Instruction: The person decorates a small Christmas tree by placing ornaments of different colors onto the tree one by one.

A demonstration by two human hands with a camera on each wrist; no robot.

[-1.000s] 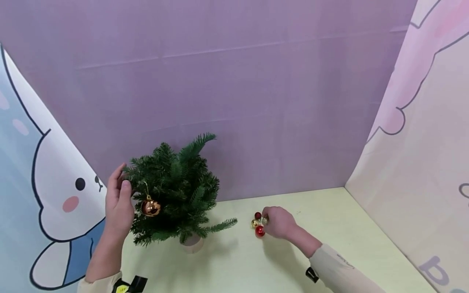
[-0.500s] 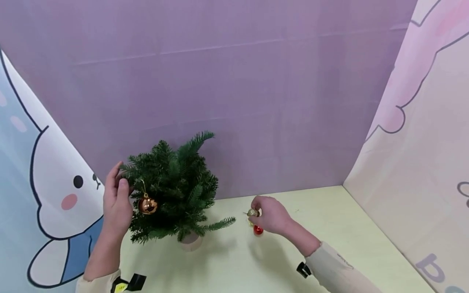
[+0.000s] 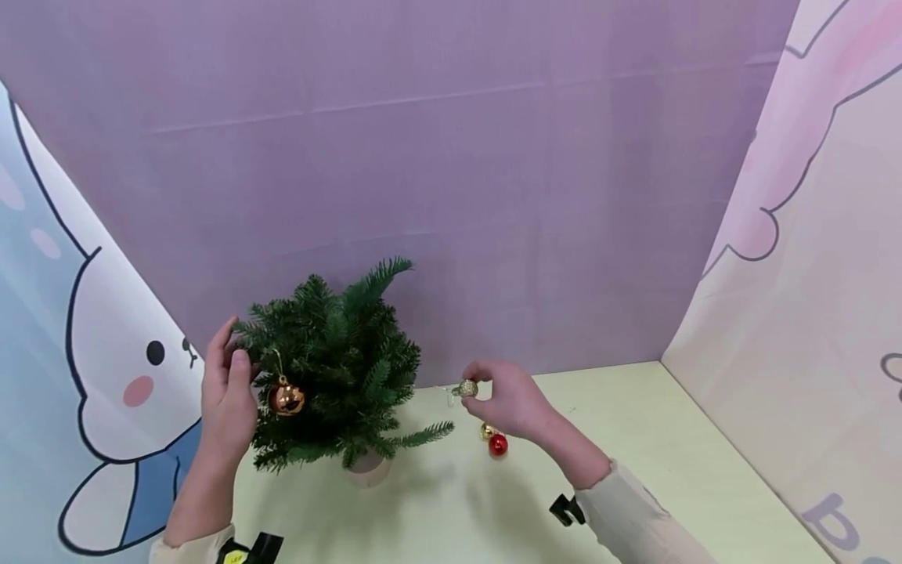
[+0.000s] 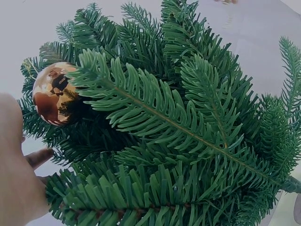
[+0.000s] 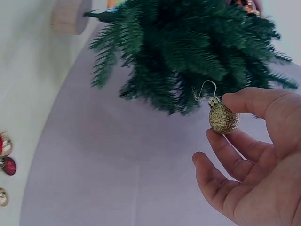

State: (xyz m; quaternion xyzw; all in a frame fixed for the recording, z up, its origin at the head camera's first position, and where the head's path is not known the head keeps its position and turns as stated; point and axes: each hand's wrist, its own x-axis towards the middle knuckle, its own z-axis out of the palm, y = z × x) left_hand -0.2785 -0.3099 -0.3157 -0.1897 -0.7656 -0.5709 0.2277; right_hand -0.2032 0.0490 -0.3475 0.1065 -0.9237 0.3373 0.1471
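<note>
A small green artificial Christmas tree (image 3: 331, 368) stands on a round pale wooden base (image 3: 369, 470). At its left side my left hand (image 3: 229, 399) holds the branch ends between thumb and fingers; part of those fingers is hidden in the needles. A shiny copper bauble (image 3: 286, 399) hangs by a gold loop close to that hand. To the right of the tree, above the table, my right hand (image 3: 514, 399) pinches a small glittery gold bauble (image 5: 223, 117) between thumb and fingertips. Its thin string loop points toward the tree.
Below my right hand, a red bauble (image 3: 498, 446) and a shiny gold bauble (image 3: 487, 431) lie on the pale table (image 3: 634, 439); the right wrist view also shows a dark red bauble (image 5: 9, 165). A purple cloth (image 3: 493, 196) hangs behind, with printed panels at both sides.
My right hand has lifted the glittery gold bauble from the group on the table and carried it left and up toward the tree. My left hand stays at the branches.
</note>
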